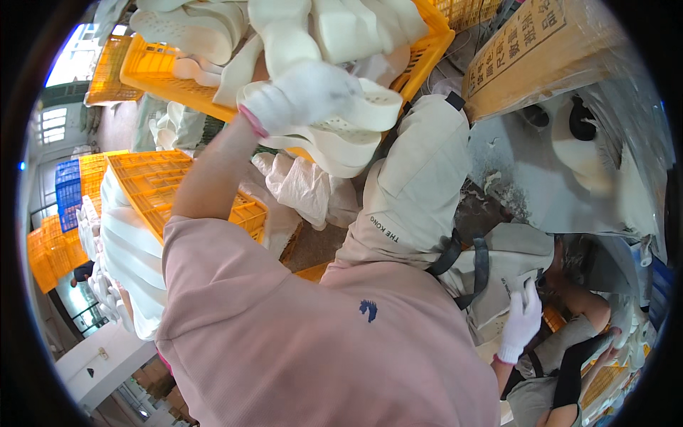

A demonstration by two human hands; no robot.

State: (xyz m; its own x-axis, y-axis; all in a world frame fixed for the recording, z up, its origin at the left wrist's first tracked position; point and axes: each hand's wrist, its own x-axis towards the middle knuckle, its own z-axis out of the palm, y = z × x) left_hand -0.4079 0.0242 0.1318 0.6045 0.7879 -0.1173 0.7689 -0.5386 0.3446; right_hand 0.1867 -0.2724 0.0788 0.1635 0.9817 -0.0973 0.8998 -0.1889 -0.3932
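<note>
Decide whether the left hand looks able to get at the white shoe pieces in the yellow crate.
Probably yes: the left hand is near the yellow crate, whose white shoe pieces pile above its open rim.

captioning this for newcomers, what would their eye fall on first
Probably the yellow crate at the top, heaped with white shoe pieces, the white-gloved left hand blurred at their near edge. Next, the big cardboard box at upper right, then the gloved right hand at lower right.
</note>
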